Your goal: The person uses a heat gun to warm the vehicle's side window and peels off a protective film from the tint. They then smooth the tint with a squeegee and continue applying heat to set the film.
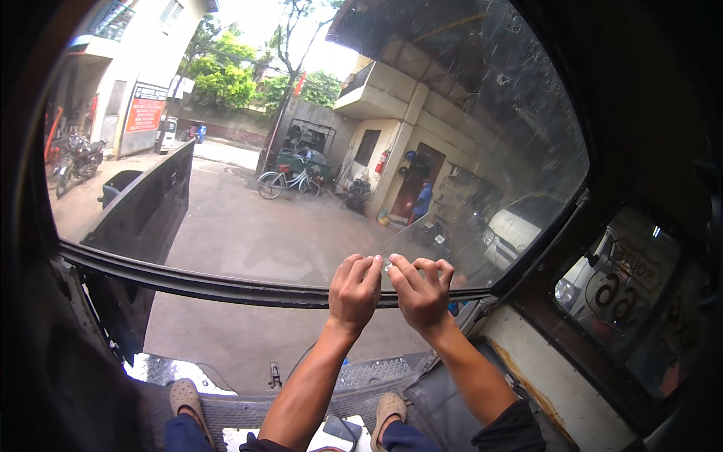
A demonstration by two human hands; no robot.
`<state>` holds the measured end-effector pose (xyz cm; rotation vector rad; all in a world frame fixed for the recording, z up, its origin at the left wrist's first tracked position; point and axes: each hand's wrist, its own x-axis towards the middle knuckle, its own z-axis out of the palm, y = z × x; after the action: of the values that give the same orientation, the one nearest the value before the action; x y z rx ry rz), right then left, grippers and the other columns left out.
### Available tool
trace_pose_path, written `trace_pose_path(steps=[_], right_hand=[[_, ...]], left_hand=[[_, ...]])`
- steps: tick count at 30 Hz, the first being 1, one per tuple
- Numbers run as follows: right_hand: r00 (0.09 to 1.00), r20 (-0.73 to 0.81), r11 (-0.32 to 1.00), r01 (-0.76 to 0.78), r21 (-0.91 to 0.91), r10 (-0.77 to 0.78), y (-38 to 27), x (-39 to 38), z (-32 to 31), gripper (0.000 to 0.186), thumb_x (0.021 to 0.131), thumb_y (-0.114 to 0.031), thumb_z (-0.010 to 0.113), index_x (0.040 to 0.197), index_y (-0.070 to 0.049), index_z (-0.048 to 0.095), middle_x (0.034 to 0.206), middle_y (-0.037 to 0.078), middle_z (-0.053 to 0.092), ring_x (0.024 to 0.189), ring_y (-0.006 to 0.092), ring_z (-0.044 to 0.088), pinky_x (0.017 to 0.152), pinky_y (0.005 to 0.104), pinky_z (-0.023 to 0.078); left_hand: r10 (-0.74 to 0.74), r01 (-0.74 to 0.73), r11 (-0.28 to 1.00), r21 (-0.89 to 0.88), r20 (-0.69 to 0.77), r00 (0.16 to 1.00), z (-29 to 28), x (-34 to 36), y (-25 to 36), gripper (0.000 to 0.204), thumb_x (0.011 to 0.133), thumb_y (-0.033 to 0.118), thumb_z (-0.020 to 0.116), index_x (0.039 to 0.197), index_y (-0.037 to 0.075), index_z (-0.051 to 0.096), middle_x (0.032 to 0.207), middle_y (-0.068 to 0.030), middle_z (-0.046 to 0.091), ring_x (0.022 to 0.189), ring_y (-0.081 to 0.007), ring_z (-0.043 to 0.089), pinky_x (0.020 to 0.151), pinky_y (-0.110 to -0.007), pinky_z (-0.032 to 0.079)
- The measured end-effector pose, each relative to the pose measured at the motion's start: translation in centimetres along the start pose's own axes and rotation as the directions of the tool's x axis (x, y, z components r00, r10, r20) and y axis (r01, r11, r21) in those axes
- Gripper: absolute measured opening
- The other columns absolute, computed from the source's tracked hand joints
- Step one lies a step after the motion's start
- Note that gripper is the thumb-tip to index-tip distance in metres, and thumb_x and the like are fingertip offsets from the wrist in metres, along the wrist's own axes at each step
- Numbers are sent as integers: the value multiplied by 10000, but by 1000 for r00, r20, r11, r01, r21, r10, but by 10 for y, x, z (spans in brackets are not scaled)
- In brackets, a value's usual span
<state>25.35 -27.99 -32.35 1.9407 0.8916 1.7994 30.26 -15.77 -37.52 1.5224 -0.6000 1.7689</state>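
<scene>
Both my hands are raised side by side at the lower edge of a large, scratched window pane (pixel 248 188). My left hand (pixel 354 294) is closed, its fingers curled and its wrist against the black window frame (pixel 226 285). Beside it, my right hand (pixel 422 297) is also closed, with bent fingers over the same frame. The index fingertips almost meet. A tiny shiny spot shows between them, too small to name. Whatever the fingers pinch is hidden by the hands.
An open black door panel (pixel 143 200) stands outside at left. Below the frame lie a metal tread-plate step (pixel 376 371) and a dark ribbed floor with my clogs (pixel 187 398). Outside are a bicycle (pixel 288 183), a motorcycle (pixel 77 160), a white vehicle (pixel 520 230) and a person in blue (pixel 422 200).
</scene>
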Motion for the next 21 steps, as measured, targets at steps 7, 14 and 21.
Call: trace_pose_path(steps=[7,14,21], right_hand=[[624,323,531,-779,334,712,-18,12,-15,261,768,-291,666,892,-73,594,817,53,630,774,241,580,752,382,377],[408,596,421,-898,126,692,-17,40,-11,467,834,-478,532,727,-31,616,687,172,636,705,368,623,691,436,444],[447,556,443,-884,151,701,-15,28,-6,368,899,-353,474,737,-50,608,712,190,620,714,409,592,667,489,439]], left_hand=[[-13,14,997,-69,19,1000,-4,2,8,203,696,-11,654,898,11,642,779,-64,604,689,-214,571,600,-319,488],[-46,51,994,-93,61,997,-6,1,16,110,691,23,663,797,38,638,728,-56,583,653,-231,556,573,-332,484],[-49,55,992,-115,57,997,-7,0,25,74,760,40,628,834,46,622,718,-49,564,660,-217,548,574,-324,481]])
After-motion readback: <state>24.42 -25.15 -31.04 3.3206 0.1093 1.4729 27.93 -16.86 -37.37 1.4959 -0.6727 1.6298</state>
